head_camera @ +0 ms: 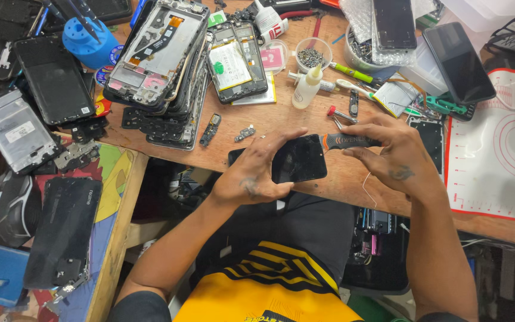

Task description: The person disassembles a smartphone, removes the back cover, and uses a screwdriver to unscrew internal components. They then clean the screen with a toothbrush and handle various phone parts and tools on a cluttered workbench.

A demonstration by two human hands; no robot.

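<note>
Nearest the camera, your yellow shirt with black stripes (269, 286) fills the lower middle, your two forearms rising from it toward the desk (305, 107). Your left hand (256, 173) is curled around the near and left edges of a black phone (298, 158), thumb over its top edge, holding it tilted just above the desk's front edge. Your right hand (391, 152) pinches a flat opening tool (347, 141) with a grey and orange handle; its tip meets the phone's upper right corner. Both hands are closed on what they hold.

Behind the hands, on the desk: a small white squeeze bottle with a yellowish nozzle (306, 88), upright; just above it a round clear cup of small screws (312, 55); to its left an opened phone showing a white-labelled battery (236, 59) with a green sticker. Further left stands a slanting stack of stripped phone frames (159, 59), the top one bearing an orange flex cable. A blue round tool stand (89, 42) sits at upper left. To the right lie a dark phone, screen up (459, 62), and a white work mat with red ruled lines and circles (496, 161). On the low side table at left, a black phone back cover (64, 232) lies face down.
</note>
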